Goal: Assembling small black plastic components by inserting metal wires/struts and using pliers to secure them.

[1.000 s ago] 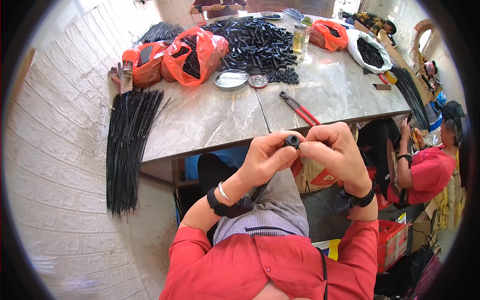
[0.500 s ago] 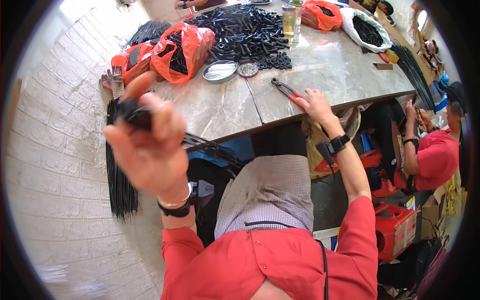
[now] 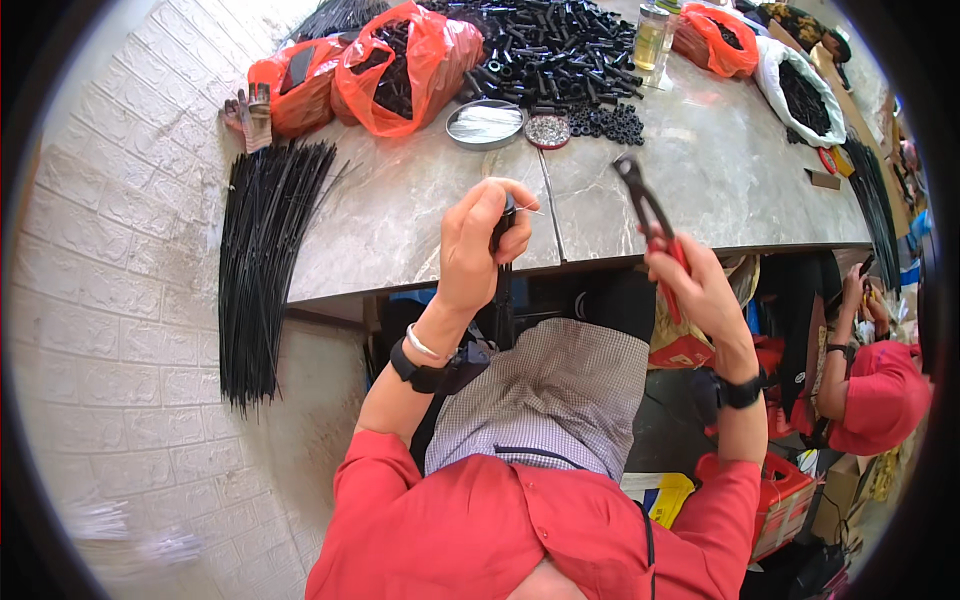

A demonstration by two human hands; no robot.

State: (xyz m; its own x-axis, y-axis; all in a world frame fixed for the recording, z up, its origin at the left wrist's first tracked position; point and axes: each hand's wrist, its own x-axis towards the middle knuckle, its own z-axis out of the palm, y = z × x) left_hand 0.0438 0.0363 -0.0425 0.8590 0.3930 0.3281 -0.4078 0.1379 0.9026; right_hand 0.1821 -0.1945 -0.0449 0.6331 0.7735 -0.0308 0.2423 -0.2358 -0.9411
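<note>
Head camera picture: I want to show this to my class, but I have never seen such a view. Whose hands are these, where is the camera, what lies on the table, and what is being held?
There is no machine here. A person wears a wide fisheye camera on the head, looking down, so straight edges bend near the rim and the person's own arms come up from the bottom.

The left hand holds up a thin black rod. The right hand grips red-handled pliers, jaws pointing up and away over the table.

On the grey stone table lie a pile of short black tubes, orange bags holding more black parts, a round metal dish, and a bundle of long black rods hanging over the left edge.

At right, another person in red works nearby.
</note>
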